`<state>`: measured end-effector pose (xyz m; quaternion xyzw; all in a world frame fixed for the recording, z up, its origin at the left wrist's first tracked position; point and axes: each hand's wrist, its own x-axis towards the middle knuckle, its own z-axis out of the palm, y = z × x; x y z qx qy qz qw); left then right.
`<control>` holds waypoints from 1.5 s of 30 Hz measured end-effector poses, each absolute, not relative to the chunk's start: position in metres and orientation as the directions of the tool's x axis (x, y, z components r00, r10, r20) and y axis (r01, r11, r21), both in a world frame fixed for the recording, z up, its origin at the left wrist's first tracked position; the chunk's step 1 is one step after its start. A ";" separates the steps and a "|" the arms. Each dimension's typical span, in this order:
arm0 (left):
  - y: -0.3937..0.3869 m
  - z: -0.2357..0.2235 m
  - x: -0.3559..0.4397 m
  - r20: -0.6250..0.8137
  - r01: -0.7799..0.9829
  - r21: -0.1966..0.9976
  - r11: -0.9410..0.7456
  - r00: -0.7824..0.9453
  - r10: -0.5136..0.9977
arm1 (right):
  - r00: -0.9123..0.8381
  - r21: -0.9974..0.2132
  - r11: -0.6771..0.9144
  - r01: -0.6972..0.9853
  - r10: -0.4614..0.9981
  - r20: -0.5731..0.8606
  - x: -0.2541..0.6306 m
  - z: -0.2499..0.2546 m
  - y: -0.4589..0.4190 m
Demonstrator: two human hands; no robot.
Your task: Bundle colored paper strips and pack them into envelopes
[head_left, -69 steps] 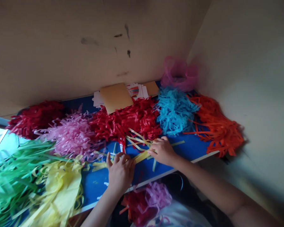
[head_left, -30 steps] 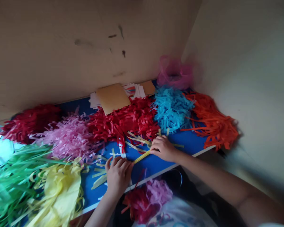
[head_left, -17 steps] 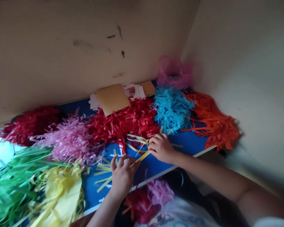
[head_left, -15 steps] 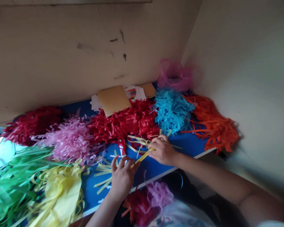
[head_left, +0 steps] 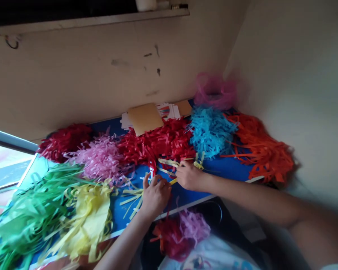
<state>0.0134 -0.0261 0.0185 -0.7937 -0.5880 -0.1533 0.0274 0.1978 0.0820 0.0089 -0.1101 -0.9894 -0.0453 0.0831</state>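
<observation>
Between my hands runs a yellow fringed paper strip (head_left: pixel 173 181), its middle twisted narrow and loose fringe fanning out at both ends. My left hand (head_left: pixel 157 195) is closed on the left part of it, close to the table's front edge. The right part is gripped by my right hand (head_left: pixel 190 175), fingers pinched together. Left fringe strands (head_left: pixel 132 197) spread over the blue table (head_left: pixel 186 197). At the front left lies a stack of yellow crepe paper (head_left: pixel 91 215) with cut strips. My fingers hide most of the twisted section.
Shredded paper piles line the table: green (head_left: pixel 36 210), pink (head_left: pixel 103 159), dark red (head_left: pixel 66 142), red (head_left: pixel 163 140), blue (head_left: pixel 212 131) and orange (head_left: pixel 264 150). A brown card (head_left: pixel 145 118) and a pink plastic bag (head_left: pixel 215 93) lie behind. Red and pink scraps (head_left: pixel 176 236) rest on my lap.
My hands have drawn closer together, so less of the twisted yellow strip shows between them. The view has shifted, showing more of the shelf above and the opening at left.
</observation>
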 end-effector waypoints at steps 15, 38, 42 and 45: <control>-0.043 -0.001 -0.003 0.321 0.936 0.243 -0.254 0.170 0.932 | -0.841 -0.233 0.898 0.373 0.433 0.324 0.207 -0.010 0.064; -0.027 0.005 0.009 0.314 0.940 0.130 -0.316 0.263 0.912 | -0.920 -0.083 0.947 0.311 0.322 0.224 0.195 0.002 0.074; -0.032 0.023 0.010 0.451 0.913 0.113 -0.393 0.305 0.839 | -0.870 -0.119 0.909 0.399 0.417 0.264 0.197 0.025 0.052; -0.064 0.055 0.006 0.529 0.882 0.145 -0.449 0.314 0.788 | -0.822 -0.411 0.860 0.304 0.454 0.343 0.211 0.061 0.016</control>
